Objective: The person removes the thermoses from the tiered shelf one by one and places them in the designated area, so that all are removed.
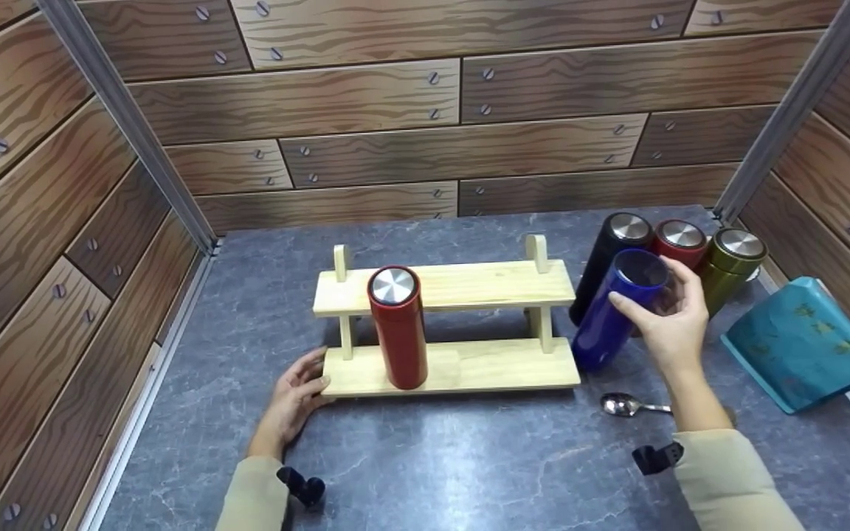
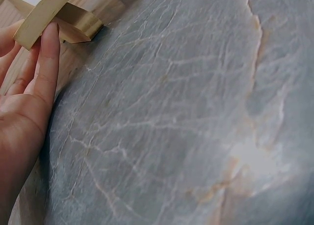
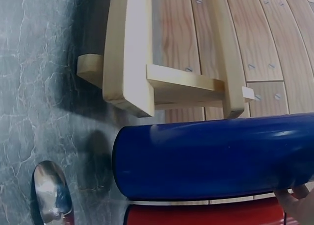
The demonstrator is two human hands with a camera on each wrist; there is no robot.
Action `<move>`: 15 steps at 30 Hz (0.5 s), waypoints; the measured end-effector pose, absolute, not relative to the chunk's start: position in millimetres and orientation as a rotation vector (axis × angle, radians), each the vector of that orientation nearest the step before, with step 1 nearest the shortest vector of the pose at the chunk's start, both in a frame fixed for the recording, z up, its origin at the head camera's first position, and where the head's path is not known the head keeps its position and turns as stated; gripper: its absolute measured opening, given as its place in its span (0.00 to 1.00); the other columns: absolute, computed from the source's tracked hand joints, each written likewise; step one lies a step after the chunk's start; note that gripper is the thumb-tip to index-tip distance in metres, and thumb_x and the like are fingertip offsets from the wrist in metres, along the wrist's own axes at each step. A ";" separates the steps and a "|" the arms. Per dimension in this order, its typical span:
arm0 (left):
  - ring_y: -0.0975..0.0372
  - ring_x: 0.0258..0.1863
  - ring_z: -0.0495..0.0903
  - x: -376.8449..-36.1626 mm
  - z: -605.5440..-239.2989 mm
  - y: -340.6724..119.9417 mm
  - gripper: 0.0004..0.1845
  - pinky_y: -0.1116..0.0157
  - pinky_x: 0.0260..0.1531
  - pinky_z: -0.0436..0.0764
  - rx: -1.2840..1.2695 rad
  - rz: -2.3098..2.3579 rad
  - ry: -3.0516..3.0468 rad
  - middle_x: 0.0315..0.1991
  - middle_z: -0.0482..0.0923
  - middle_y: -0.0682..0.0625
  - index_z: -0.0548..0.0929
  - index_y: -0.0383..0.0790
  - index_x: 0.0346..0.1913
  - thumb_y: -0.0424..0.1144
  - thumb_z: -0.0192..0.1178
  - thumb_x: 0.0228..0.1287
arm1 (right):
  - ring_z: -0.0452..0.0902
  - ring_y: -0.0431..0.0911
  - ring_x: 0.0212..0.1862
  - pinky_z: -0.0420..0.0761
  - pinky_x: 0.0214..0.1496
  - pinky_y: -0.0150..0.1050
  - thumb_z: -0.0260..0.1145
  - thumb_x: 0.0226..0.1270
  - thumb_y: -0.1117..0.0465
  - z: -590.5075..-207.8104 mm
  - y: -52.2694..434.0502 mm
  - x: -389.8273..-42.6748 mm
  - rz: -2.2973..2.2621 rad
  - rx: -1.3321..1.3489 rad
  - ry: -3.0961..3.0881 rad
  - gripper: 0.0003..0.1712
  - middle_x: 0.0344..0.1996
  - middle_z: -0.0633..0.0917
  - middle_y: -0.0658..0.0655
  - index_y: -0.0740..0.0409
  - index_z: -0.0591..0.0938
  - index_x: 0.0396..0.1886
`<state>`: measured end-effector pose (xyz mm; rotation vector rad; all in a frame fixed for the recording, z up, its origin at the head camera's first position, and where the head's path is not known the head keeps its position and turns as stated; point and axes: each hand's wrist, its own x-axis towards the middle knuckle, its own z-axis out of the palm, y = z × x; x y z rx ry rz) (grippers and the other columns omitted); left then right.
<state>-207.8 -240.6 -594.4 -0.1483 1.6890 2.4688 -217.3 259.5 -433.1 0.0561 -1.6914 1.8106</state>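
My right hand (image 1: 672,317) grips a blue flask (image 1: 613,313) near its top and holds it tilted, its base low beside the right end of a two-tier wooden rack (image 1: 499,284). In the right wrist view the blue flask (image 3: 211,156) lies across the frame under the rack (image 3: 130,53), with a fingertip (image 3: 299,205) on it. A red flask (image 1: 398,332) with a silver cap stands upright on the rack's lower shelf, left of middle. My left hand (image 1: 298,394) rests with straight fingers (image 2: 46,58) against the lower shelf's left end (image 2: 49,12) and holds nothing.
Black (image 1: 612,254), red (image 1: 679,242) and olive (image 1: 731,267) flasks with silver caps stand together behind the blue one. A metal spoon (image 1: 623,404) lies on the grey stone tabletop (image 1: 469,457) in front of the rack. A teal pouch (image 1: 801,343) lies at the right. Wood-pattern walls enclose the table.
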 end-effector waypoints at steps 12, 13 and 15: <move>0.52 0.45 0.76 -207.6 -593.7 -239.3 0.32 0.56 0.38 0.78 -0.175 2.468 1.694 0.56 0.69 0.38 0.65 0.36 0.66 0.23 0.59 0.56 | 0.72 0.48 0.49 0.72 0.48 0.33 0.74 0.37 0.80 -445.9 262.7 -225.8 1.800 0.006 -1.708 0.40 0.49 0.78 0.60 0.65 0.72 0.56; 0.52 0.44 0.76 -207.6 -593.5 -239.6 0.32 0.56 0.38 0.78 -0.174 2.469 1.692 0.56 0.69 0.38 0.66 0.36 0.66 0.23 0.59 0.56 | 0.72 0.48 0.49 0.72 0.48 0.33 0.74 0.37 0.80 -446.7 262.6 -226.2 1.807 0.003 -1.703 0.40 0.49 0.78 0.59 0.65 0.73 0.56; 0.52 0.44 0.76 -207.6 -593.5 -239.8 0.32 0.56 0.38 0.78 -0.171 2.473 1.691 0.56 0.68 0.38 0.66 0.36 0.66 0.23 0.59 0.56 | 0.72 0.47 0.49 0.72 0.48 0.33 0.74 0.37 0.80 -448.2 262.7 -226.8 1.814 -0.008 -1.702 0.40 0.49 0.78 0.58 0.64 0.73 0.56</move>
